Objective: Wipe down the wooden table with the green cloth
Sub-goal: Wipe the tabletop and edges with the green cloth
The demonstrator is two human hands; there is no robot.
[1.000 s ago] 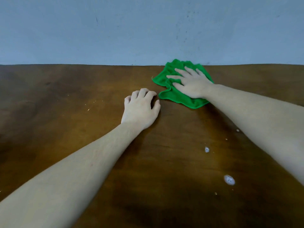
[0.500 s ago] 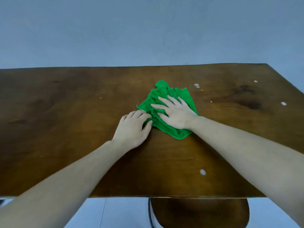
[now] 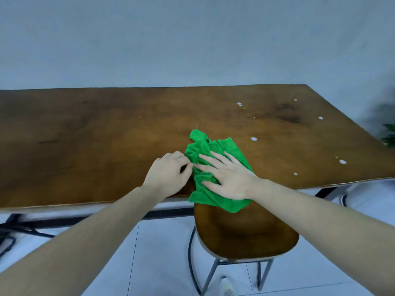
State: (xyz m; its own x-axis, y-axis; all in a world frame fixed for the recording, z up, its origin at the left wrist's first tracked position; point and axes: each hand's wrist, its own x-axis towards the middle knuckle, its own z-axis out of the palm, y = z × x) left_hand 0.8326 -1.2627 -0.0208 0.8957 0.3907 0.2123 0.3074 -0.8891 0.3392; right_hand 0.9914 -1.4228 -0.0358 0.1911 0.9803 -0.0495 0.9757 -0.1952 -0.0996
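Observation:
The crumpled green cloth [image 3: 222,146] lies at the near edge of the wooden table [image 3: 106,135], and its lower corner hangs over that edge. My right hand [image 3: 230,180] presses flat on the cloth with the fingers spread. My left hand [image 3: 168,176] rests on the tabletop just left of the cloth with curled fingers, and its fingertips touch the cloth's left edge. Whether the left hand pinches the fabric is not visible.
White spots [image 3: 253,138] dot the right part of the tabletop, with more near the right edge [image 3: 342,161]. A wooden chair [image 3: 245,231] on metal legs stands under the near edge below the cloth. Black cables [image 3: 12,231] lie on the floor at left. A green plant [image 3: 389,135] shows at far right.
My right hand has dragged the cloth from the far edge by the wall back to the near edge. My left hand came back alongside it, and the view has pulled back from the table.

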